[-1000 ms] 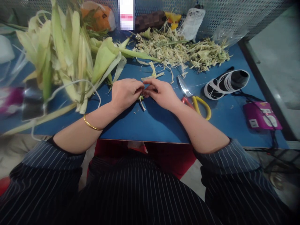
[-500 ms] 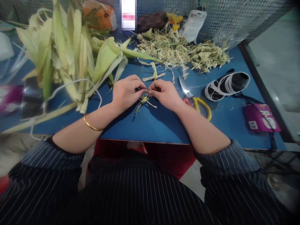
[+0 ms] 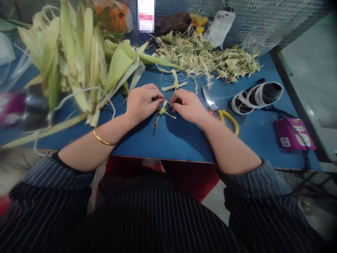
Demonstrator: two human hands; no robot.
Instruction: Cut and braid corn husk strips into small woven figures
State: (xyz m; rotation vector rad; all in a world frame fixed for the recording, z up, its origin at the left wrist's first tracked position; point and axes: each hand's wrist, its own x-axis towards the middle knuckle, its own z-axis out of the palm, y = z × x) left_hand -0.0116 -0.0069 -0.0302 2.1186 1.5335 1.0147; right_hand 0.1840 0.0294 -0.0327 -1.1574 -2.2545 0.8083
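Note:
A small knotted piece of corn husk [image 3: 162, 111], with loose ends sticking out, hangs just above the blue table between my hands. My left hand [image 3: 143, 102] pinches its upper end between thumb and forefinger. To the right, my right hand [image 3: 188, 107] is closed in a pinch on a fine thread, barely visible between the fingertips. From the black spool wound with white string [image 3: 256, 96], a thin line runs toward this hand. Beyond the hands lies another knotted husk piece [image 3: 174, 82]. Scissors with yellow-and-red handles [image 3: 210, 100] rest beside my right wrist.
Tall green corn husks [image 3: 76, 59] are heaped at the left, with a white cord [image 3: 89, 89] looping in front. Shredded husk [image 3: 195, 52] covers the back. A second white string spool [image 3: 221, 26] stands behind it. A purple power box [image 3: 293, 133] sits at the right edge.
My fingertips have parted slightly, the right hand shifting a little rightward. More of the knotted husk's top now shows between them.

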